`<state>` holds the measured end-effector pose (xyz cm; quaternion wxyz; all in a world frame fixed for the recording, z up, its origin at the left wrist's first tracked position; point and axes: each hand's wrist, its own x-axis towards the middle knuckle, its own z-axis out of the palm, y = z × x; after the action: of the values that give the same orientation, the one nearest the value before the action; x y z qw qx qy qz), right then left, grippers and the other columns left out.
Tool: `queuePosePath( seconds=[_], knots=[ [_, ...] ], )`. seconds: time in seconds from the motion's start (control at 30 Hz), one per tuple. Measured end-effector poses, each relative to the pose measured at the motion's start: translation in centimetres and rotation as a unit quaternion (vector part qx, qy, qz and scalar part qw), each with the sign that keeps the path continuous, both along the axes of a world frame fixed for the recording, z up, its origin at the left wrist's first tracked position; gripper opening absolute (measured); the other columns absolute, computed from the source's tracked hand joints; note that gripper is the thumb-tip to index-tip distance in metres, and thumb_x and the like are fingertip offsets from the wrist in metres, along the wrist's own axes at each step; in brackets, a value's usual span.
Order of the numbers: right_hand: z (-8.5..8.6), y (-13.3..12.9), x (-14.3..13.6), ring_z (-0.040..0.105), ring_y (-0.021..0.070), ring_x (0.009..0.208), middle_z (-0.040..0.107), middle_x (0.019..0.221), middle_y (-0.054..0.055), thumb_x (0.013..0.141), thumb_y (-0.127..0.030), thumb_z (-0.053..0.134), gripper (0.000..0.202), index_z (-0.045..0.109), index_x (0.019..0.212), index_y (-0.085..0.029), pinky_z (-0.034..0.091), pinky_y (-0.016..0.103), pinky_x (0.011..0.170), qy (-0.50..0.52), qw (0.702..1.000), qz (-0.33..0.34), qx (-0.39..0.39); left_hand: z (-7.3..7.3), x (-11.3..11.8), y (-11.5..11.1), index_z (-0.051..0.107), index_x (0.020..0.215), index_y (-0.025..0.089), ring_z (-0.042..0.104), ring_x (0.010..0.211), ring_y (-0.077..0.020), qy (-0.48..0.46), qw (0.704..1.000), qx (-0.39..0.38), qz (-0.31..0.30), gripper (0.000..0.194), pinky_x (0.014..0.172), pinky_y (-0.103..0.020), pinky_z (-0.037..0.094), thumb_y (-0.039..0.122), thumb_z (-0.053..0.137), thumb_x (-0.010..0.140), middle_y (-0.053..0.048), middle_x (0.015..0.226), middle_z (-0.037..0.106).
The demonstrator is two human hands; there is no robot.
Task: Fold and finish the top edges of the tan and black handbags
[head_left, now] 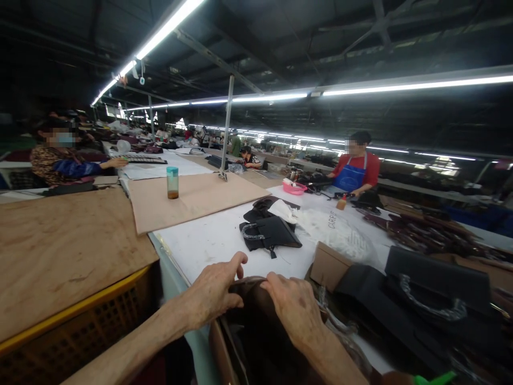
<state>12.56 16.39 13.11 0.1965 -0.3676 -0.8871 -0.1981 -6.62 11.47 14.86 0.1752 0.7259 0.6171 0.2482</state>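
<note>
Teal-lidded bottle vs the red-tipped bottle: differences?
Teal-lidded bottle looks taller; red-tipped bottle shorter.
Teal-lidded bottle is see-through, brown liquid low inside; red-tipped bottle looks amber.
Teal-lidded bottle stands on the tan board; red-tipped bottle on the white table.
Both are upright.

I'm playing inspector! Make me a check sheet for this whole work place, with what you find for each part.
Surface: white tabletop, with a brown board on its far left part
Job's things: open brown bag between the hands; black handbag lying beyond
Clutter: bottle upright on the board; pink basket and clear plastic bag farther right
Hands: left open, thumb and finger apart; right at the brown bag's rim, grip partly hidden
Cables: none clearly seen
Surroundings: people at other tables; bright strip lights overhead
</note>
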Motion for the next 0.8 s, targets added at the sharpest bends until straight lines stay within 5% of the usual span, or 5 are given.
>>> queuePosePath(
  seconds=[0.17,0.23,0.47,0.6,0.8],
  knots=[
    [0.2,-0.3,0.2,0.054,0.0183,0.047,0.058,0.053,-0.003,0.087,-0.028,0.05,0.017,0.05,0.071,-0.023,0.019,0.03,0.051,0.001,1.0,0.013,0.024,1.1,-1.6,-0.3,0.062,0.075,0.021,0.05,0.061,-0.0118,-0.036,0.997,-0.048,-0.052,0.013,0.053,-0.018,0.033,0.017,0.053,0.067,0.005,0.061,0.054],
    [0.1,-0.3,0.2,0.054,0.0178,0.046,0.058,0.052,-0.003,0.088,-0.029,0.047,0.018,0.051,0.071,-0.023,0.018,0.03,0.051,0.003,0.999,0.016,0.029,1.6,-1.7,-0.3,0.062,0.069,0.021,0.047,0.058,-0.0107,-0.041,0.995,-0.039,-0.077,0.014,0.052,-0.017,0.032,0.014,0.051,0.067,0.005,0.056,0.051],
    [-0.7,0.2,0.4,0.055,0.0176,0.05,0.059,0.056,-0.003,0.088,-0.029,0.046,0.018,0.049,0.071,-0.023,0.02,0.03,0.052,-0.003,1.0,0.022,0.02,1.4,-1.0,-0.9,0.058,0.078,0.021,0.059,0.068,-0.0173,0.135,0.987,0.043,-0.072,0.014,0.06,-0.023,0.038,0.012,0.05,0.07,0.0,0.071,0.064],
    [0.1,-0.8,0.5,0.053,0.0185,0.047,0.056,0.054,-0.003,0.088,-0.027,0.046,0.018,0.046,0.07,-0.023,0.021,0.031,0.052,-0.002,0.999,0.027,0.037,1.2,-1.4,-1.2,0.055,0.093,0.021,0.062,0.075,-0.0251,0.247,0.967,0.0,-0.056,0.027,0.06,-0.029,0.04,0.018,0.06,0.066,-0.005,0.084,0.067],
    [3.4,-4.7,0.0,0.05,0.0178,0.043,0.053,0.053,0.001,0.079,-0.007,0.039,0.017,0.048,0.074,-0.022,0.025,0.032,0.05,-0.01,0.996,0.046,0.078,3.9,-2.3,3.5,0.061,0.078,0.025,0.06,0.072,-0.0194,0.234,0.959,-0.068,-0.148,0.017,0.058,-0.025,0.04,0.025,0.068,0.063,0.001,0.073,0.065]
  ],
)
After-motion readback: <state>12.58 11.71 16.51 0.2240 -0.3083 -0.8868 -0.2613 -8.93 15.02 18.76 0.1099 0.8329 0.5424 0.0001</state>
